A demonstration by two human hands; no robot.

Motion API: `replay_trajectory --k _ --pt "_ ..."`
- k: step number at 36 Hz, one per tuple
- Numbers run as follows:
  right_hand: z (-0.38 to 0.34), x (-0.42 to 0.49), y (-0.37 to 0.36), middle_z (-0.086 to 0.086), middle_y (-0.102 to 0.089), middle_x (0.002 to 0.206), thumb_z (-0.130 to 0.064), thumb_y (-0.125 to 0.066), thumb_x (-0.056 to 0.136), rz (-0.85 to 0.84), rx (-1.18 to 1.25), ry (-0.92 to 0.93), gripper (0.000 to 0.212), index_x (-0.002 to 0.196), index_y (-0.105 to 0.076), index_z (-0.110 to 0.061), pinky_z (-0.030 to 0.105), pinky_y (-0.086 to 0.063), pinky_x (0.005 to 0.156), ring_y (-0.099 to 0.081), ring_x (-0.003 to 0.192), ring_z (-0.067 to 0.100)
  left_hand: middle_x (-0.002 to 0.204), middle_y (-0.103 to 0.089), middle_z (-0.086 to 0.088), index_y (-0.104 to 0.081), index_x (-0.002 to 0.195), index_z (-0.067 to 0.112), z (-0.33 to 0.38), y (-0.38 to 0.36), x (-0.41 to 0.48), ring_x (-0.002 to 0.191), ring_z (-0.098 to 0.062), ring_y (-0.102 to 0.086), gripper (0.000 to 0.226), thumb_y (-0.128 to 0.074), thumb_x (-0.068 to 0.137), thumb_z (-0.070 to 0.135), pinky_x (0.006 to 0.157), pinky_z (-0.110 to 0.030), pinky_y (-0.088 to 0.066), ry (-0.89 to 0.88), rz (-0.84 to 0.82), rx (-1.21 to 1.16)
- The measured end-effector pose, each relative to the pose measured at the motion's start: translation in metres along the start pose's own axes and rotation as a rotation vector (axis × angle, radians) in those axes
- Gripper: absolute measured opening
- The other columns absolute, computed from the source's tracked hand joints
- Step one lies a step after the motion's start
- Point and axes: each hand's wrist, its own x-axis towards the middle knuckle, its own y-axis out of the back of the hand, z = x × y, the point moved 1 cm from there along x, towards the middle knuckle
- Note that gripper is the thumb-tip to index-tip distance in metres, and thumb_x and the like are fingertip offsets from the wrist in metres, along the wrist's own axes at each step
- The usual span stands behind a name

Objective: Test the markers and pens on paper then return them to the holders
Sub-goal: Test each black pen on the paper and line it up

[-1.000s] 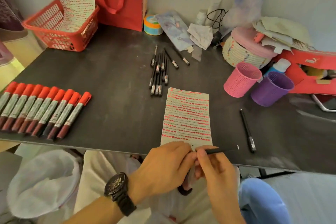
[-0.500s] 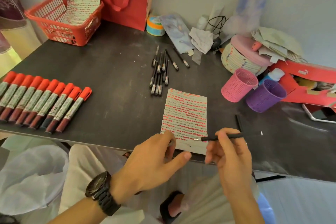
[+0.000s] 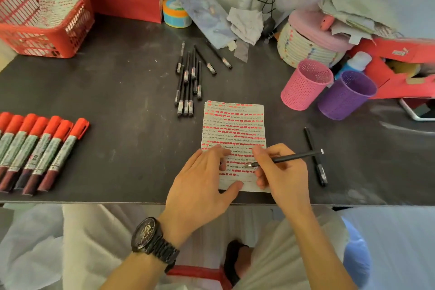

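One pink holder [image 3: 306, 87], one purple holder [image 3: 346, 96]

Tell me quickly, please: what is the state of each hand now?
Left hand: open, fingers pressing flat on the paper.
Right hand: closed around a black pen, its tip at the paper.

The paper [image 3: 233, 134] lies near-centre on the surface [image 3: 131, 92]; markers [image 3: 37, 148] left, pens [image 3: 188, 82] behind, holders [image 3: 329, 89] far right.

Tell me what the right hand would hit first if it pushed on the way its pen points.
Probably the left hand, pressing the paper just ahead of the pen; depth is unclear.
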Motion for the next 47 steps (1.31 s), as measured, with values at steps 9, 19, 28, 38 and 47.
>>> replay_trajectory --k 9,19,28,38,47 --pt "0.001 -0.003 -0.009 0.000 -0.062 0.051 -0.040 -0.077 0.085 0.122 -0.066 0.104 0.032 0.065 -0.061 -0.020 0.017 -0.044 0.046 -0.056 0.042 0.008 0.097 -0.041 0.023 -0.049 0.126 0.024 0.001 0.002 0.004 0.105 0.002 -0.047 0.059 -0.058 0.080 0.059 0.104 -0.017 -0.032 0.022 -0.027 -0.031" --pt "0.012 0.001 -0.010 -0.002 -0.062 0.051 -0.012 -0.074 0.088 0.171 -0.189 0.138 0.031 0.064 -0.056 -0.009 0.015 -0.047 0.050 -0.060 0.045 0.006 0.099 -0.041 0.025 -0.049 0.125 0.026 0.001 0.002 0.005 0.105 0.005 -0.044 0.060 -0.060 0.078 0.061 0.103 -0.021 -0.034 0.036 -0.007 -0.026" --pt "0.011 0.001 -0.009 -0.003 -0.063 0.051 -0.011 -0.073 0.089 0.163 -0.189 0.138 0.030 0.063 -0.057 -0.015 0.014 -0.049 0.053 -0.062 0.047 0.007 0.103 -0.036 0.028 -0.052 0.116 0.022 0.001 0.001 0.007 0.109 0.000 -0.048 0.055 -0.066 0.075 0.057 0.104 -0.011 -0.023 0.046 -0.019 -0.038" --pt "0.014 0.002 -0.011 -0.002 -0.063 0.052 -0.012 -0.073 0.089 0.151 -0.208 0.165 0.031 0.063 -0.055 -0.014 0.010 -0.046 0.053 -0.063 0.048 0.006 0.111 -0.041 0.027 -0.051 0.108 0.021 0.000 0.001 0.008 0.112 -0.001 -0.047 0.051 -0.067 0.075 0.057 0.103 -0.012 -0.023 0.023 -0.002 -0.041" --pt "0.011 0.001 -0.012 -0.005 -0.064 0.054 -0.010 -0.071 0.090 0.162 -0.241 0.201 0.028 0.066 -0.058 -0.011 0.011 -0.048 0.052 -0.064 0.049 0.007 0.107 -0.036 0.031 -0.050 0.107 0.023 -0.001 0.001 0.007 0.111 0.000 -0.047 0.050 -0.066 0.075 0.058 0.104 -0.009 -0.020 0.041 0.002 -0.041"
